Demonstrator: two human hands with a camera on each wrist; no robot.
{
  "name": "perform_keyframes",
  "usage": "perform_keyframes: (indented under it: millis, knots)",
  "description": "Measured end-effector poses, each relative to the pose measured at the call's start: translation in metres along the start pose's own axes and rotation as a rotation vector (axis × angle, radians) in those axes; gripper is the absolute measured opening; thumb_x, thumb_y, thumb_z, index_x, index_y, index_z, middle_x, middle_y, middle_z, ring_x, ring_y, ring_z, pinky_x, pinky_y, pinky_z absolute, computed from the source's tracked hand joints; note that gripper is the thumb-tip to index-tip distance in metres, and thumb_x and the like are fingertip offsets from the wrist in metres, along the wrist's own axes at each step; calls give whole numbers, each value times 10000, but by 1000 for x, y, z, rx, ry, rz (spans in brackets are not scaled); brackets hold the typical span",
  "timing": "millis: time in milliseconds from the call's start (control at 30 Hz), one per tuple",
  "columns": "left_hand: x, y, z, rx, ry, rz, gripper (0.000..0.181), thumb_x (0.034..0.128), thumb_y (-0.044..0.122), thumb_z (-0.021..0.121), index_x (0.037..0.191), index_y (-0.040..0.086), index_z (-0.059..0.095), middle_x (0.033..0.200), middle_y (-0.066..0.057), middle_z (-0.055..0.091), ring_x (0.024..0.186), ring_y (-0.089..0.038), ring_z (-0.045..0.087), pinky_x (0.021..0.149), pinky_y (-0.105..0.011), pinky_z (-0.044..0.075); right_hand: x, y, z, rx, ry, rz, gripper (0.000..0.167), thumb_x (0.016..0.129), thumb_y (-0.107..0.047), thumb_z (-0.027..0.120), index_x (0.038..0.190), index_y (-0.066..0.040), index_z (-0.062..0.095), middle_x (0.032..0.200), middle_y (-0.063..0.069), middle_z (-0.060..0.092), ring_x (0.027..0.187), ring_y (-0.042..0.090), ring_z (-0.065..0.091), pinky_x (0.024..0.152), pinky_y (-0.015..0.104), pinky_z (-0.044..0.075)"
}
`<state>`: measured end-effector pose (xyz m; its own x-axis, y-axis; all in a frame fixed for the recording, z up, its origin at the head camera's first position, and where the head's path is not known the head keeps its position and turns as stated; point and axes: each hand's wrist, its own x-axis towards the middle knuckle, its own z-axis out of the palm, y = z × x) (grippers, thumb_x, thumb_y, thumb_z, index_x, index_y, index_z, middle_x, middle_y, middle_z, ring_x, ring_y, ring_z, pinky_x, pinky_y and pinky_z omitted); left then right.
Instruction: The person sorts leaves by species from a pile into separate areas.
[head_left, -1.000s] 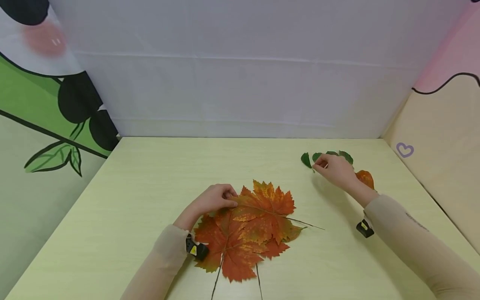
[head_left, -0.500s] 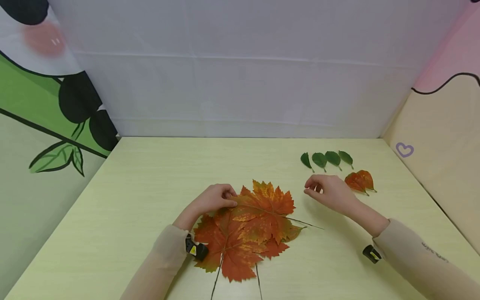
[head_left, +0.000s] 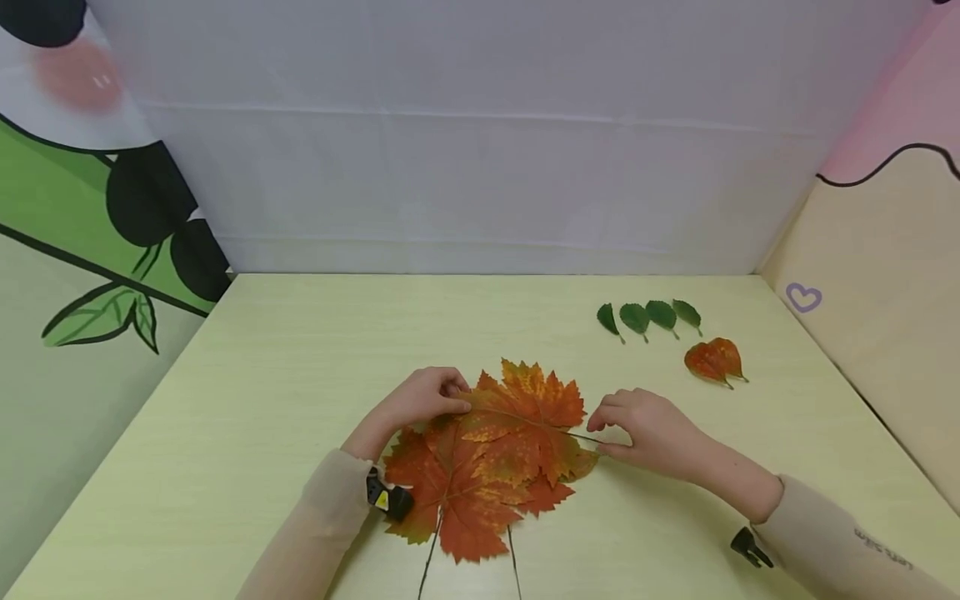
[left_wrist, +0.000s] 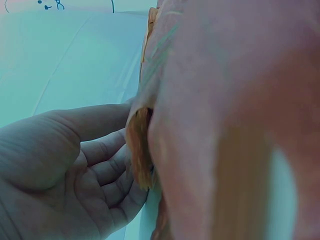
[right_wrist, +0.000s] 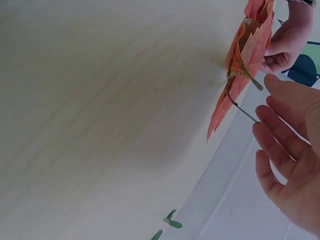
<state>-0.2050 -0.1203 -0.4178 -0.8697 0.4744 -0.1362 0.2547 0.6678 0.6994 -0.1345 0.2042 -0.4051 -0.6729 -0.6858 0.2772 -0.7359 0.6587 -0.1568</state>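
Observation:
My left hand (head_left: 426, 398) pinches the left edge of an orange maple leaf (head_left: 517, 421) between thumb and fingers. In the left wrist view the thumb lies along the leaf (left_wrist: 195, 100), which hides the fingertips. Under that leaf more red-orange maple leaves (head_left: 472, 529) overlap, and a smaller orange-green leaf (head_left: 585, 463) sticks out to the right. The right hand (head_left: 656, 433) is around the top leaf's thin stem (right_wrist: 245, 112), thumb and fingers spread apart. In the right wrist view a fingertip is at the stem's end; whether it touches cannot be seen.
Several small green leaves (head_left: 634, 318) stand in a row at the table's back right. In front of them lie two overlapping small red-orange leaves (head_left: 708, 361). Two dark stems (head_left: 514, 560) point toward the near table edge. A pale cloth wall (head_left: 480, 183) rises behind the table (head_left: 315, 333).
My right hand has come from the small green leaves toward the near side and left, to the maple leaf's stem. The left hand stays on the leaf edge.

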Motion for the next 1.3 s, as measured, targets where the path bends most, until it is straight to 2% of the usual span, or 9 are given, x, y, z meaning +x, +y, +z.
perform_keyframes:
  millis: [133,267,367,467,600,867,967,1167,1300]
  knots:
    - [0,-1,0,-10,-9,-1,169,835,198,657,959,92,614,827,-2,614,731,-117,561,666,-275,461,-1,-6,5,-54,-15,-111,215,685,-243,780,848,-188,651,831,-101,596,772,79,554,696,287,450]
    - [-2,-1,-2,-9,-12,41,181,835,229,657,941,89,612,808,0,608,715,-113,557,653,-276,461,-2,-9,10,-81,-50,-160,238,675,-242,783,855,-181,639,829,-93,586,786,90,545,704,283,439]
    - [-3,0,-2,-12,-9,56,186,833,236,659,935,89,610,796,3,606,703,-107,555,643,-275,460,-3,-9,14,-110,-42,-191,255,658,-212,792,855,-177,633,820,-86,584,782,93,543,705,279,439]
    - [-2,0,-2,-6,-7,38,172,832,216,659,941,92,611,799,2,606,704,-114,553,645,-275,456,-3,-9,17,-126,-16,-222,269,639,-182,802,843,-175,626,807,-84,578,767,92,537,699,275,440]
    - [1,-1,-1,2,-8,4,168,830,194,661,953,89,614,807,-5,606,709,-120,550,651,-273,452,-2,-9,19,-95,20,-246,263,634,-153,809,818,-168,621,786,-80,571,745,84,533,706,269,454]
    - [0,1,-2,5,-4,12,179,832,204,662,955,84,613,807,-6,605,706,-110,545,644,-266,448,-1,-11,19,-38,56,-252,184,674,-91,778,778,-159,643,761,-74,572,714,74,534,696,247,462]
    - [0,1,-2,3,-6,15,182,833,205,660,959,82,612,810,-7,606,707,-111,546,642,-267,447,-1,-11,17,-66,71,-268,165,676,-106,775,779,-174,666,757,-84,582,712,73,533,690,250,452]
    - [0,1,-2,1,-9,18,181,833,203,660,962,84,614,810,-6,609,707,-111,549,641,-267,448,-3,-11,13,-165,98,-313,28,757,-203,718,785,-203,710,756,-100,587,713,73,526,694,256,432]
    - [1,0,-2,0,-10,17,181,833,203,659,963,86,613,812,-5,610,711,-109,551,643,-267,450,-4,-10,10,-169,113,-310,75,724,-187,746,786,-206,709,770,-100,597,726,74,533,698,264,435]
